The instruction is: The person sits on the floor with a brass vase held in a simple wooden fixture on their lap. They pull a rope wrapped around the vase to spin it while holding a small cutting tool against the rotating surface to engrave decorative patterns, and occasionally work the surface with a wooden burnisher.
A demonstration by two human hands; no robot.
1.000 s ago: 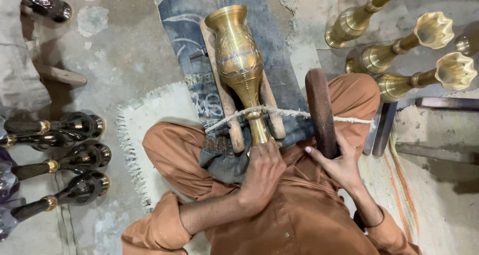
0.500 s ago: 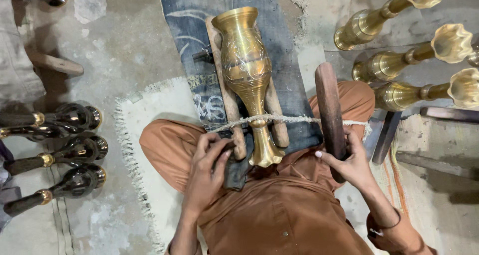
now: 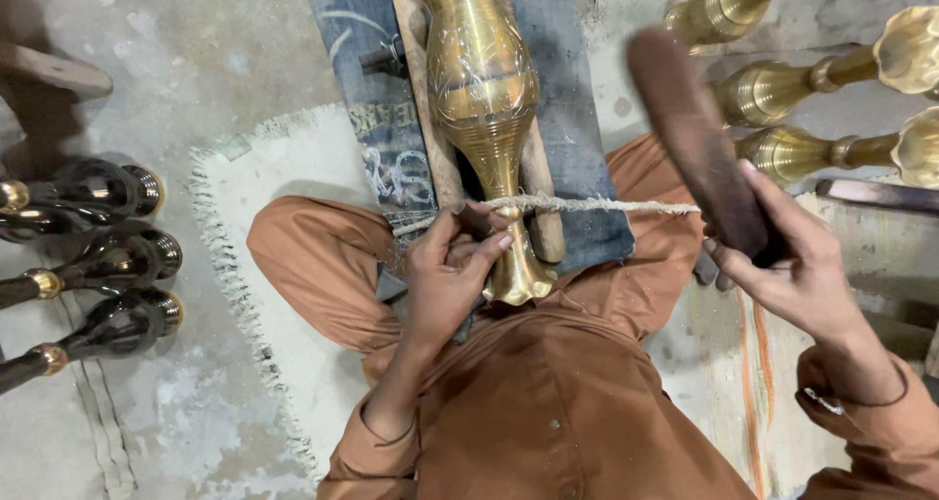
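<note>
A brass vase [image 3: 481, 99] with engraved lines lies on a wooden cradle [image 3: 423, 138] over blue denim cloth [image 3: 377, 118] on my lap. A rope [image 3: 587, 204] crosses the vase's narrow stem and ties it down. My left hand [image 3: 445, 275] rests by the vase's foot, fingers pinched on a small dark tool against the stem. My right hand [image 3: 782, 255] grips a dark wooden mallet [image 3: 694, 138], raised to the right of the vase.
Three brass vases [image 3: 812, 79] lie at the upper right. Three dark vases [image 3: 98, 255] lie in a row at the left. I sit cross-legged in orange-brown clothes on a fringed white mat [image 3: 264, 265] on a concrete floor.
My left hand has moved up from my lap to the vase's stem with the tool. The mallet in my right hand has tilted upward. The view has come closer.
</note>
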